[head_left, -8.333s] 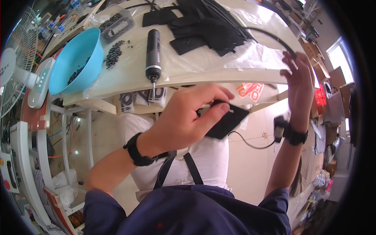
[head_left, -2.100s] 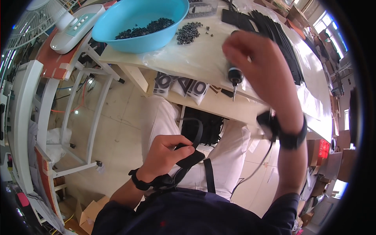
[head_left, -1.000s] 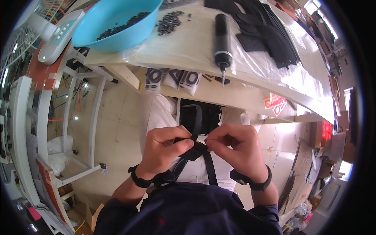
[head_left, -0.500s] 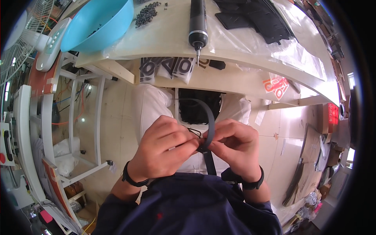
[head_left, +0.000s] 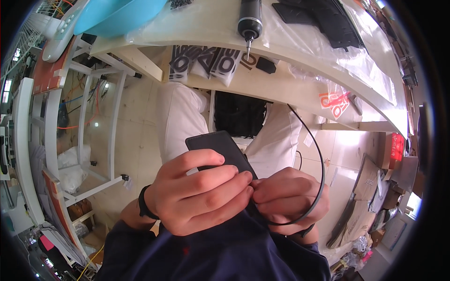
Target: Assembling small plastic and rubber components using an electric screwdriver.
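A flat black leather-like piece (head_left: 219, 143) with rounded corners is held over my lap, tilted with its far end toward the left. My left hand (head_left: 201, 192) is closed round it, fingers across its upper face. Against its near right edge, my right hand (head_left: 290, 194) is closed in a pinch, the fingertips meeting those of the left. A thin black strap (head_left: 320, 159), seen edge-on, arcs from beside my right knee and curves over the right hand. What exactly the right fingertips grip is partly hidden.
On the bench (head_left: 197, 35) ahead are a dark electric screwdriver (head_left: 250, 23), a blue basin (head_left: 117, 18), small black parts (head_left: 182, 3) and flat black pieces (head_left: 328, 23). Printed plastic bags (head_left: 225, 65) lie on the shelf below. A black-lined container (head_left: 239, 114) sits between my legs.
The black piece has turned from edge-on, showing its broad face at the left hand. The loop between the hands now arcs out over the right hand. The bench sits higher in view.
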Available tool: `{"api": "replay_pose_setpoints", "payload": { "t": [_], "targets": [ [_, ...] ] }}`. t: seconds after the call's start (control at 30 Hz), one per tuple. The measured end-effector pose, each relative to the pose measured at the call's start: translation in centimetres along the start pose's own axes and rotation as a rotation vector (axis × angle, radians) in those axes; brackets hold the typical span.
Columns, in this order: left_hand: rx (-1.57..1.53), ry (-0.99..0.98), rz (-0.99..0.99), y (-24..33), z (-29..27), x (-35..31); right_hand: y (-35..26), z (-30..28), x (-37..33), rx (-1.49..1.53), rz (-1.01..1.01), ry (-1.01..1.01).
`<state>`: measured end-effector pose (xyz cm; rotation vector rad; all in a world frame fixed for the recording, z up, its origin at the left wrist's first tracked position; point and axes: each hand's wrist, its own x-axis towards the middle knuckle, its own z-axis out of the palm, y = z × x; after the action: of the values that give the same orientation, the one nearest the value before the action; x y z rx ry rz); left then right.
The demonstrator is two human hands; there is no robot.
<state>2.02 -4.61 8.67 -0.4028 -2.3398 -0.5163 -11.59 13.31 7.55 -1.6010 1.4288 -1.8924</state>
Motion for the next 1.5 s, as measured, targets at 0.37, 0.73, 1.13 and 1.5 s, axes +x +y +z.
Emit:
{"api": "replay_pose_setpoints", "payload": {
  "t": [0.37,0.73,1.13,1.5],
  "targets": [
    [0.006,0.02,-0.026,0.1,-0.1,-0.3,0.4,0.5,0.1,-0.009,-0.041,0.001],
    [0.005,0.032,-0.052,-0.1,0.4,-0.3,0.5,0.8,-0.3,-0.269,-0.149,0.023],
    [-0.114,0.067,-0.077,-0.7,1.2,0.2,0.8,0.6,-0.3,-0.269,-0.13,0.038],
    [-0.72,-0.043,-0.563,-1.6,2.3,-0.8,0.9,2.4,-0.8,0.028,0.572,0.28]
  ]
}}
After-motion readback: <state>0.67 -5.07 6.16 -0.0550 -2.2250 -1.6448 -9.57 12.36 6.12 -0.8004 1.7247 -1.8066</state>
